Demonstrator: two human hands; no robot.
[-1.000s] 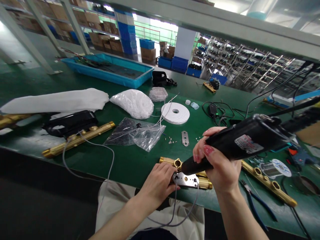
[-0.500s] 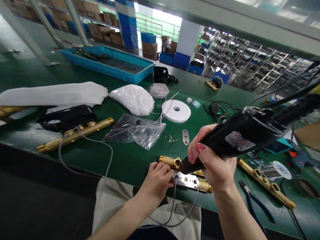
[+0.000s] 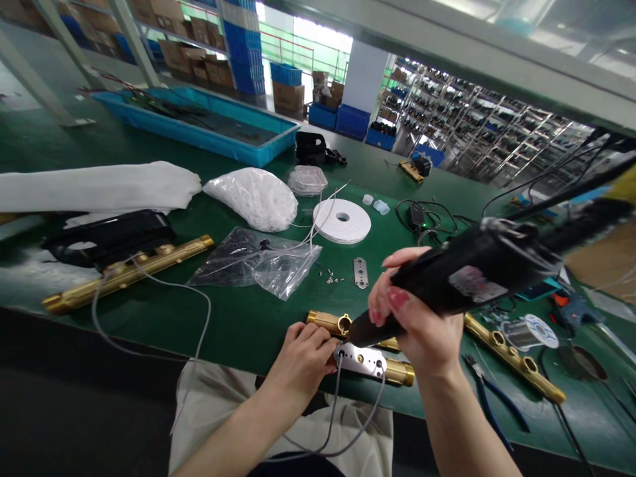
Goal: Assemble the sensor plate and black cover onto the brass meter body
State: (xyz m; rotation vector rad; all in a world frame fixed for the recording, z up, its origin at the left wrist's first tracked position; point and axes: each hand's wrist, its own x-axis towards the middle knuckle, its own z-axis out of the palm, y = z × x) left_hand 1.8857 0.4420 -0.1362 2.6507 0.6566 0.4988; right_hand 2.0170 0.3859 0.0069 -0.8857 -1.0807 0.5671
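My right hand (image 3: 422, 311) is closed around a black electric screwdriver (image 3: 462, 278), its nose tilted down to the left. The tip meets the left end of a silver metal plate (image 3: 362, 360), close to my left fingertips; the exact contact spot is hidden. That plate lies on a brass pipe fitting (image 3: 400, 372) at the table's near edge, with two grey cables (image 3: 338, 391) coming out of its holes. My left hand (image 3: 308, 358) grips the fitting's left end, fingers curled over it. Just behind lies a second brass fitting (image 3: 325, 321) with round openings.
Small screws (image 3: 332, 277) and a loose metal plate (image 3: 360, 273) lie beyond my hands. Further left are a plastic bag (image 3: 258, 262) and a brass fitting with cable (image 3: 134, 268). A white tape roll (image 3: 342, 222) sits mid-table. Pliers (image 3: 491, 391) and a solder spool (image 3: 531, 331) lie right.
The whole view has shifted slightly, so things appear further left. Both hands keep their hold, with the screwdriver still at the plate's left end.
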